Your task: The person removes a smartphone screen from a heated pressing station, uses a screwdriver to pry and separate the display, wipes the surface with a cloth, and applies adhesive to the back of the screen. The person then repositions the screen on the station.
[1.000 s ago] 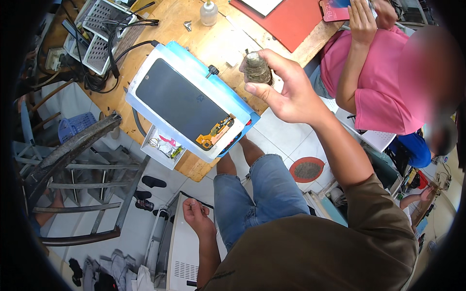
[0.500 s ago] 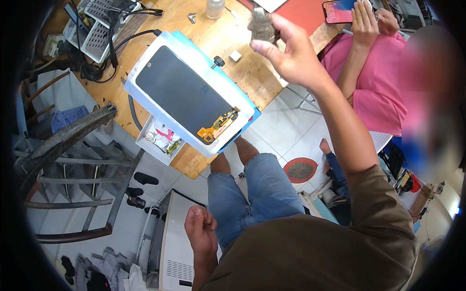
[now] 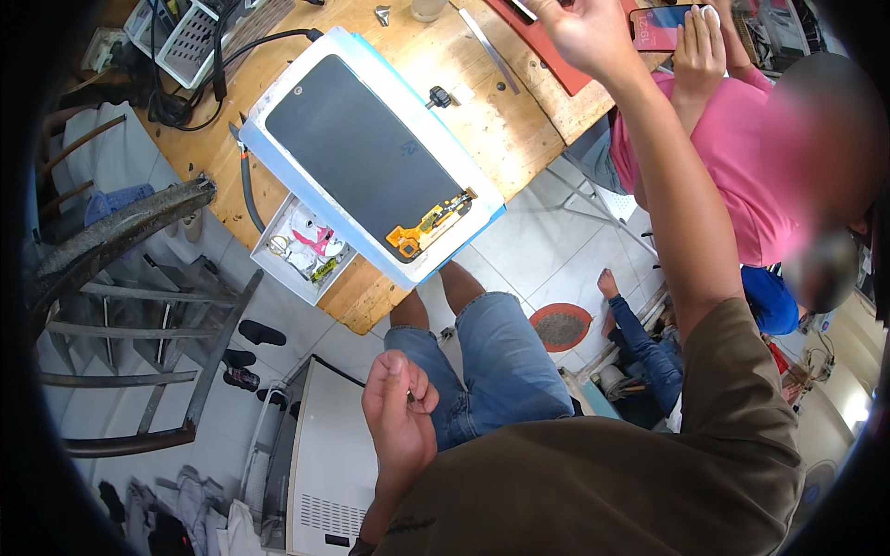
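Observation:
A dark phone display panel [image 3: 357, 153] with an orange flex cable [image 3: 422, 227] at its lower end lies face up on a white and light-blue flat-topped device [image 3: 260, 157] on the wooden table. My right hand [image 3: 589, 37] reaches over a red mat [image 3: 561, 69] at the far edge; its fingertips run out of the picture, so its grip is hidden. Beside its thumb shows the corner of a white, dark-edged flat thing [image 3: 525, 7]. My left hand [image 3: 400, 398] is held closed above my lap, with a tiny dark thing, too small to name, between its fingers.
An open drawer [image 3: 301, 255] of small parts juts out at the table's near edge, beside red-handled pliers [image 3: 245, 171]. A metal strip [image 3: 491, 51] lies near the mat. At the right, a person in pink [image 3: 718, 157] holds a phone [image 3: 658, 30]. A metal railing [image 3: 120, 241] curves at left.
My right hand has moved up and away over the red mat; the grey, crumpled-looking thing it held is out of sight. My left hand has risen slightly. The view has shifted.

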Action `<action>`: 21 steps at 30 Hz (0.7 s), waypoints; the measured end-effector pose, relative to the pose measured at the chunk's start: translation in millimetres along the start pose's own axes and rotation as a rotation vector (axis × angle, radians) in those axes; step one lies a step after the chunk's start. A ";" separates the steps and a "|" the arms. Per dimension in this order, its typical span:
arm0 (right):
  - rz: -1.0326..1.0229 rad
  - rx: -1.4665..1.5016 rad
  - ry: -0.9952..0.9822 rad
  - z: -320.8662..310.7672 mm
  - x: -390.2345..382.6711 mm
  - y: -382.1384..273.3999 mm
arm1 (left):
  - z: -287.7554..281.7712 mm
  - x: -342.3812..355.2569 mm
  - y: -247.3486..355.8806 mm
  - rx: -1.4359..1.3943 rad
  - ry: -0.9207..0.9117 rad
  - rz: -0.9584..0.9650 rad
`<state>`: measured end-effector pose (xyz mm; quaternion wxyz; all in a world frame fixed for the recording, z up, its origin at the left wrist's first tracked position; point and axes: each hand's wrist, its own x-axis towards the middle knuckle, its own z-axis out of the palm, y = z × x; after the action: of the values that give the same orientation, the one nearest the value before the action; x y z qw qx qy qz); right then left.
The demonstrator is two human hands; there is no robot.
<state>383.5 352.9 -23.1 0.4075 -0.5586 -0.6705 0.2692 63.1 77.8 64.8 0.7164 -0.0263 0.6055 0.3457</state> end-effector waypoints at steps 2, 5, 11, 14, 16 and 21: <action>0.000 -0.007 -0.030 -2.1 8.3 5.6 | 7.6 7.6 0.5 0.010 -0.006 0.041; -0.074 -0.143 0.072 -0.8 14.3 5.9 | 11.5 16.2 -1.5 0.087 0.001 0.179; -0.119 -0.116 0.066 18.0 -12.0 -21.6 | -23.7 4.6 -1.2 0.160 0.146 0.249; 0.026 -0.070 -0.043 27.4 -36.3 -43.2 | -55.8 -5.2 3.4 0.191 0.272 0.270; 0.019 0.023 -0.079 33.3 -51.5 -57.7 | -77.7 -9.0 8.0 0.216 0.364 0.303; 0.067 0.087 -0.197 40.0 -84.8 -85.8 | -124.6 -0.7 33.6 0.302 0.545 0.437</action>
<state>307.9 254.7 5.1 0.3544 -0.5331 -0.6759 0.3651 -60.4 46.2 45.1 0.4343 0.1183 0.8093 0.3773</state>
